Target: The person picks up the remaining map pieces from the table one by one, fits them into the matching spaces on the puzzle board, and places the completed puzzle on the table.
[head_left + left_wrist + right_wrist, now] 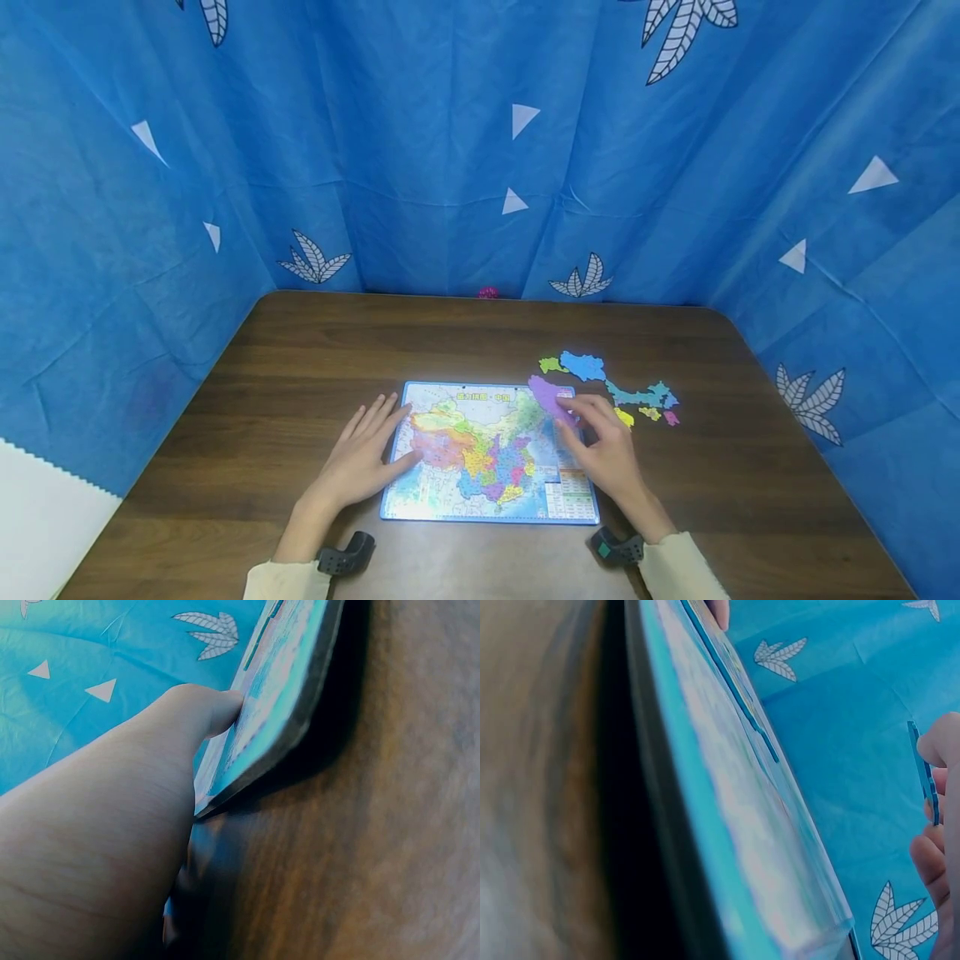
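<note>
Pinched between thumb and fingers, a thin purple piece (547, 390) is in the right hand (606, 442), so that grip is nearly closed. The piece is over the top right part of the map board (423, 504), and one tip pokes past the top edge. The right wrist view shows a gap between the piece and the board. Straight and a bit spread, the fingers of the left hand (360, 458) hold nothing. They lie by the board's left edge, and the thumb touches the map.

Wide brown wood of the table (337, 333) stretches to the left of the board and behind it. Loose pieces lie on the right side, near the right hand: a green piece (552, 365), a big blue piece (582, 366), a long teal piece (633, 397), two yellow bits (624, 417) and a small pink piece (671, 417). They are flat with wiggly edges.

The board is a shiny rectangle with a blue rim and a map in many colors. Dark streaks run through the wood. Past the table's far edge hangs wrinkly blue cloth (420, 125) with white leaves and triangles.
</note>
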The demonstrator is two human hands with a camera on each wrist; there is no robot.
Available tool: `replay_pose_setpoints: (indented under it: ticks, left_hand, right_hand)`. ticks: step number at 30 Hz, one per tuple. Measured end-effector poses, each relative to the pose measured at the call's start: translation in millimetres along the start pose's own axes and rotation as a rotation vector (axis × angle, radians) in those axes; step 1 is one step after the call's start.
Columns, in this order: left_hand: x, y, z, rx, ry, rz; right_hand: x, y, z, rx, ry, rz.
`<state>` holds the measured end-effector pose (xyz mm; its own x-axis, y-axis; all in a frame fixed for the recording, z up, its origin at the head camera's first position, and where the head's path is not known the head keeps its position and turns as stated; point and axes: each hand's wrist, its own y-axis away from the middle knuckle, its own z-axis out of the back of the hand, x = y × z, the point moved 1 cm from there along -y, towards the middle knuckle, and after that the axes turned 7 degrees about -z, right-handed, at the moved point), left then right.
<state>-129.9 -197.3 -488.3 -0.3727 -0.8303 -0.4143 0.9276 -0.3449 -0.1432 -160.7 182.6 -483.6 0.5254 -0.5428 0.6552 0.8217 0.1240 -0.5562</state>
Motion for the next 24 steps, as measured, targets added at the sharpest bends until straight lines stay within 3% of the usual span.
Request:
replay_pose_setpoints:
  ticks: [24]
  left_hand:
    - [1.5,0.7,-2.4,0.001,-0.003,-0.002]
  right_hand:
    - [21,-2.8,-15,0.062,-0.021,0.018]
